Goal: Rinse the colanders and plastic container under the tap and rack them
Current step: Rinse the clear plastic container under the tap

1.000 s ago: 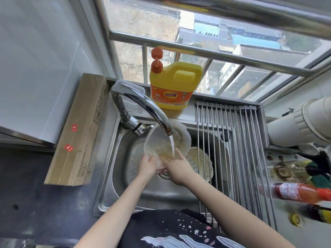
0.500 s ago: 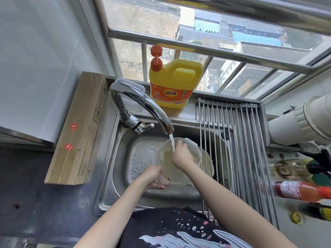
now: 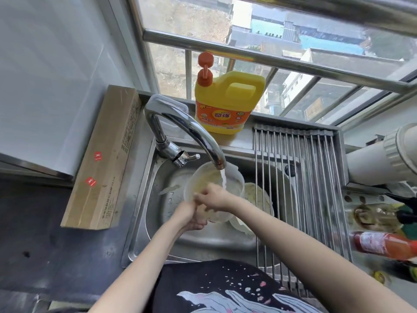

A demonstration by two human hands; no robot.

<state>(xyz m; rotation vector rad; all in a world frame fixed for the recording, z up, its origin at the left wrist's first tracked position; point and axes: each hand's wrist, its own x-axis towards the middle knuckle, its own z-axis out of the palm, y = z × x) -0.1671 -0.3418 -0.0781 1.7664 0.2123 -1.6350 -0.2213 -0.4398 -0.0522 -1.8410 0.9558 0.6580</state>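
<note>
Plastic container [image 3: 204, 177], clear w/ yellowish film inside, is sitting tilted under the tap [image 3: 191, 134] at frame centre, over the sink [image 3: 144, 222]. Vs half a sec ago it's sitting further left & higher, mouth turned more toward the camera; water stream is now hitting its inner far wall, where before it was falling on the right hand's back. Right hand [image 3: 216, 197] is reaching across inside the container, fingers blurred, looking bunched together & rubbing the inner wall; earlier it was higher up at the far rim. Left hand [image 3: 191, 216] is gripping the container from below at the near rim, fingers curled under it, roughly as before.

Containers: the clear one is holding running water + residue only. Lower right of it, 1 pale colander [image 3: 255, 195] is lying in the sink, partly hidden by the right forearm; a white rim below it could be a 2nd, can't tell. Sink is wet.

Counts: 1 tap, 1 sink, 1 roll-up drying rack [image 3: 316, 177] over the sink's right part w/ nothing on it. 1 yellow detergent jug [image 3: 228, 102] w/ orange pump, on the ledge at top centre. 1 long cardboard box [image 3: 103, 159] at left of frame. At right edge, abt 3 bottles [image 3: 383, 245] lying blurred, plus 1 white pipe [image 3: 383, 159] above them.
</note>
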